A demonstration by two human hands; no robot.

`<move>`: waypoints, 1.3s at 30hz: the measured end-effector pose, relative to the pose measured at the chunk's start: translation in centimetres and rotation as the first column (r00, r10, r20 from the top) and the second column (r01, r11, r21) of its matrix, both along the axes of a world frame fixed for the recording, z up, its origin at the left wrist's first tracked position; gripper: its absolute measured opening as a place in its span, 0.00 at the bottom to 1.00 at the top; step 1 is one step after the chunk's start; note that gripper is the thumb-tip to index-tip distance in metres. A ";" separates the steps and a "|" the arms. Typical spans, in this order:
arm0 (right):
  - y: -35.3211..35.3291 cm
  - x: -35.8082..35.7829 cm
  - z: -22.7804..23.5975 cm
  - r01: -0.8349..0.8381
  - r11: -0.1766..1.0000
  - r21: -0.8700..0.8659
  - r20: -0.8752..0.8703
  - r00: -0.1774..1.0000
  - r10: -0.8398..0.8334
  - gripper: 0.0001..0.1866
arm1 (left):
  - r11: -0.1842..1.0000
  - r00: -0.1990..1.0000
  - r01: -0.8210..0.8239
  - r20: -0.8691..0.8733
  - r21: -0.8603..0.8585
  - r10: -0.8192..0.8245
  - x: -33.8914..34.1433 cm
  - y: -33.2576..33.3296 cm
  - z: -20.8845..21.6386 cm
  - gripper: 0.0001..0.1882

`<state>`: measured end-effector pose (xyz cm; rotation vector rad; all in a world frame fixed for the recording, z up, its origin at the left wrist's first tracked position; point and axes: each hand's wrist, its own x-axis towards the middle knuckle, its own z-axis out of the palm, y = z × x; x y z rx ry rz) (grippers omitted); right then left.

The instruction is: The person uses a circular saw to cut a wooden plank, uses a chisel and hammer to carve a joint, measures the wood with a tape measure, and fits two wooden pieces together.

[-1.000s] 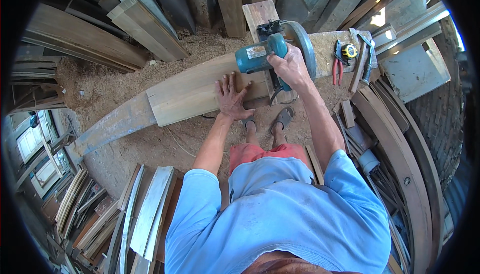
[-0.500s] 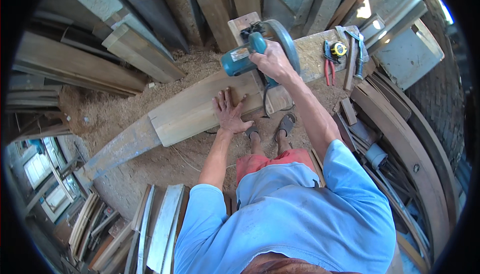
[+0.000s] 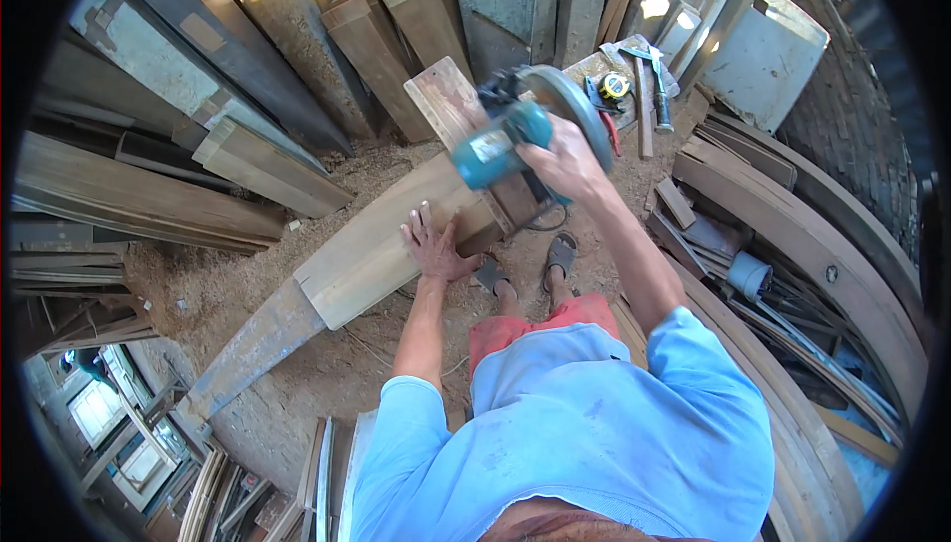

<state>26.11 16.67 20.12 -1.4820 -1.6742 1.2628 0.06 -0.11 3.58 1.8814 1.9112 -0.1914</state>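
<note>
My right hand is wrapped round the handle of a teal circular saw, which is slightly smeared by motion. Its round guard is on the right side. A wooden base under the saw lies across the right end of a pale wooden board. My left hand rests flat on the board near its front edge, fingers spread, left of the saw. The saw's blade and the cut line cannot be made out.
The board lies on a long grey, worn plank. At its right end are a yellow tape measure, red-handled pliers and a hammer. Timbers lean along the back. Curved beams lie at right. Sawdust covers the ground.
The view has shifted. The saw, in my right hand, has turned and now sits at a different angle at the board's right end. My left hand stays flat on the board, its fingers closer together.
</note>
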 end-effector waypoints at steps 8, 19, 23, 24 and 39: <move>-15.6 13.1 3.7 0.176 0.974 -0.140 0.069 0.983 -0.168 0.24 | 0.997 0.999 0.053 -0.012 0.047 -0.052 -0.9 -0.8 -2.0 0.69; -26.0 22.6 -12.6 0.426 0.802 -0.419 0.472 0.857 -0.209 0.20 | 0.985 0.985 0.160 -0.069 0.062 -0.155 -1.1 -0.7 -2.8 0.73; -26.3 24.2 -18.5 0.407 0.757 -0.512 0.519 0.848 -0.105 0.22 | 0.987 0.985 0.155 -0.087 0.050 -0.150 -1.1 -0.9 -2.8 0.74; -26.2 24.5 -20.0 0.398 0.755 -0.520 0.534 0.842 -0.076 0.23 | 0.987 0.984 0.157 -0.094 0.044 -0.152 -1.1 -0.8 -2.8 0.74; -19.3 26.4 -37.8 0.305 0.703 -0.643 0.631 0.731 0.260 0.18 | 0.966 0.970 0.215 -0.148 0.145 -0.194 -0.5 -1.0 -2.8 0.71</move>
